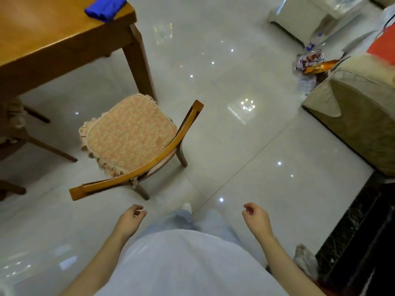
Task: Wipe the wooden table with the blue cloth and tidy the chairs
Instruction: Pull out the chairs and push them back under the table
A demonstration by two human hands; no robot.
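Head view, table: I see the wooden table (53,39) at upper left, one corner and leg toward me.
Blue cloth: the blue cloth (105,6) lies bunched on the table's far corner, right at the edge.
Chair: a chair (136,171) with a pink frilled cushion (128,131) stands just beside the table leg, not tucked under, its curved backrest toward me.
Second chair: another chair (12,133) sits partly under the table at left.
Left hand: my left hand (130,218) hangs near the chair back, fingers loosely curled, holding nothing.
Right hand: my right hand (255,216) is the same, empty, over the floor (235,146).
Right side: a sofa (359,116), with snack packets (312,63) on the floor beyond it.
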